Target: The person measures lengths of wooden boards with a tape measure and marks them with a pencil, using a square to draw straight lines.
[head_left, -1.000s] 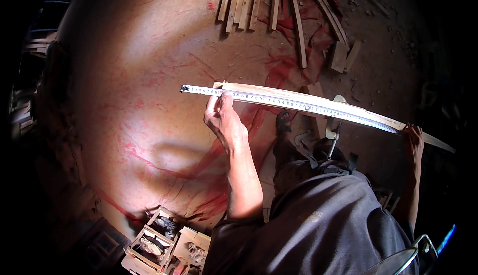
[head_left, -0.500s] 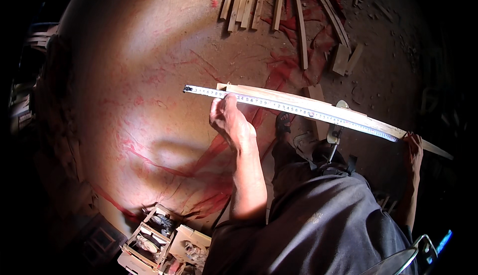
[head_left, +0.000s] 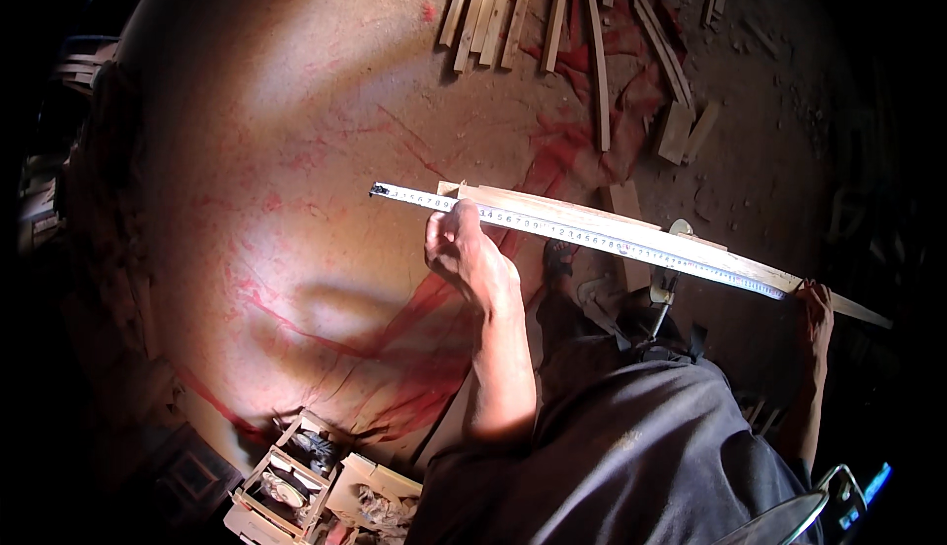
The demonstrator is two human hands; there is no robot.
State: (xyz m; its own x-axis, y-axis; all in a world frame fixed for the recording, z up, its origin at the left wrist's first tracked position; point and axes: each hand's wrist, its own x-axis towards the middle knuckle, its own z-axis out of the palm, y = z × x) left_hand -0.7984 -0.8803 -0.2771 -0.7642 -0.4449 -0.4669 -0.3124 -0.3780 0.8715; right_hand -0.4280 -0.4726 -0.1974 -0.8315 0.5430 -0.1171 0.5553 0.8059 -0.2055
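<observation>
A long, thin wooden strip [head_left: 631, 232] is held up in the air over the reddish floor [head_left: 296, 150], running from above the floor's middle out toward its right edge, with a metal tape measure blade [head_left: 552, 229] laid flat along its top face. The left hand [head_left: 469, 254] is closed around the strip near its left end, thumb side pressing the blade down onto the wood. The right hand [head_left: 814, 303] sits at the far end, partly in shadow — it seems to be curled about the strip, though I cannot tell how tightly. The strip looks light and rather springy — it will likely sag or whip if held at one end only, so a grip near each end suits it. Its sawn edges may be splintery. More loose wooden slats [head_left: 533, 7] lie on the floor near its top edge, and a small wooden crate [head_left: 296, 481] stands at the bottom edge.
</observation>
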